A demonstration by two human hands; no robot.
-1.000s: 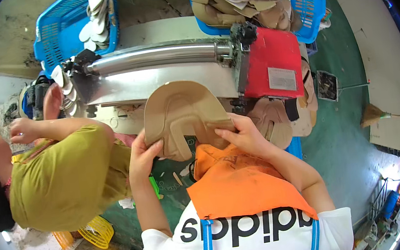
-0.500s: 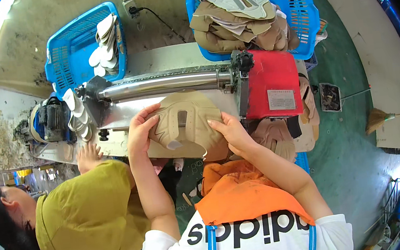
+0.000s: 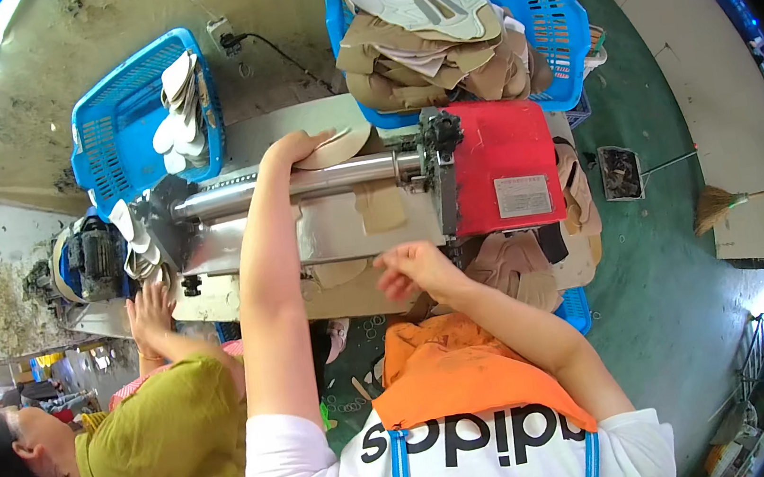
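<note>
My left hand (image 3: 299, 147) reaches over the steel roller (image 3: 299, 183) and has its fingers closed on the edge of a beige shoe upper piece (image 3: 338, 147) behind it. Part of that piece is hidden by the roller. Beige material (image 3: 382, 208) also shows on the shiny plate in front of the roller; whether it belongs to the same piece I cannot tell. Just off the machine's front edge hangs my right hand (image 3: 419, 270), its fingers loosely bent, apart and a little blurred, holding nothing.
The machine's red housing (image 3: 504, 161) stands on the right. Behind it a blue basket (image 3: 565, 16) holds stacked upper pieces; another blue basket (image 3: 92, 131) holds white pieces. A co-worker in a yellow-green shirt (image 3: 164, 446) is at my left, hands near white pieces (image 3: 140, 244).
My left hand has carried the shoe upper piece away from me to behind the roller. My right hand has let go of it and drawn back slightly. The co-worker's hands have shifted.
</note>
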